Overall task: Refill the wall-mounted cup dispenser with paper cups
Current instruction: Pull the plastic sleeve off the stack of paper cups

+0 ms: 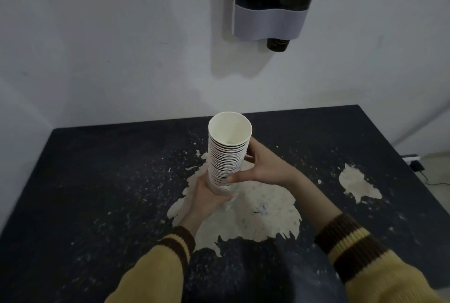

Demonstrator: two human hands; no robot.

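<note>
Hands (207,196) (264,168) gripping cup stack (227,156), upright, mouths up

The picture's top edge cut off the upper part of the dispenser (269,22), and nothing could be made out inside its dark tube. The foot of the cup stack (226,159) was hidden in the left hand (207,196). The right hand (265,166) had its fingers out of sight behind the stack, and the worktop (97,181) ran off the near edge.
</note>
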